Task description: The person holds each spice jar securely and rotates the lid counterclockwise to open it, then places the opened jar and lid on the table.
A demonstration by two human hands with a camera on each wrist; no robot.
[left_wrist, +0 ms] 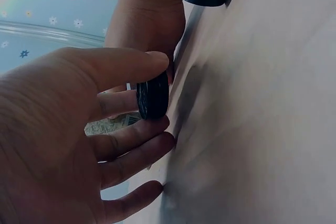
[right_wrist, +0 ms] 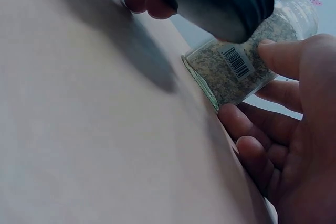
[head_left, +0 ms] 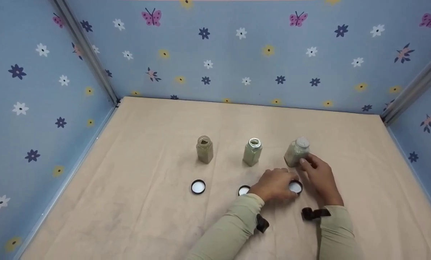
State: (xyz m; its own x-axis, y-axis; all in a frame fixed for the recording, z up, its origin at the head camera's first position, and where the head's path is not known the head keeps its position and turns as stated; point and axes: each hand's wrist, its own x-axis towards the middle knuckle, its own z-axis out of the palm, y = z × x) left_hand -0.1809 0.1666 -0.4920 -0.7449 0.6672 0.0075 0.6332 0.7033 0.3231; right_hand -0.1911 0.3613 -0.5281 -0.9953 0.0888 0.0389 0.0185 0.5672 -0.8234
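Note:
My left hand [head_left: 275, 183] pinches a black screw lid [left_wrist: 153, 97] by its rim, thumb on one side and fingers on the other. The lid's pale inner face [head_left: 295, 186] shows in the head view. My right hand [head_left: 322, 176] holds a glass spice jar [right_wrist: 239, 59] low on its side. Dried flakes and a barcode label show through the jar's wall, and a whitish top [head_left: 302, 142] covers its mouth. The jar leans slightly, its base edge at the cloth. In the right wrist view, the lid overlaps the jar.
A greenish open jar [head_left: 252, 153] stands mid-table, with a brownish open jar [head_left: 205, 151] to its left. In front of them lie two more lids, the left lid [head_left: 198, 187] and the middle lid [head_left: 243, 190], partly behind my left hand. Patterned walls [head_left: 222, 50] enclose the cloth-covered table [head_left: 147, 144].

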